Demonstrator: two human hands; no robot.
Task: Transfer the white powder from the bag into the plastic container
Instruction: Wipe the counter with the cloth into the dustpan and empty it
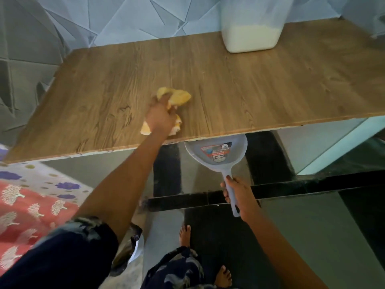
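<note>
container (251,26) top cut off | dustpan (216,152) front under table (208,80)

Left hand (161,115) presses yellow cloth (175,97) on wooden table (250,86); right hand (239,192) holds dustpan (217,152) under its edge

A home room, by its furnishings. A wood-grain table (208,84) fills the middle of the frame, backed by blue geometric wallpaper (125,17) along the top. Glossy tiled floor (312,226) spreads below, with a flower-printed bedsheet (27,201) at lower left and bare feet (185,234) at bottom centre.
</note>
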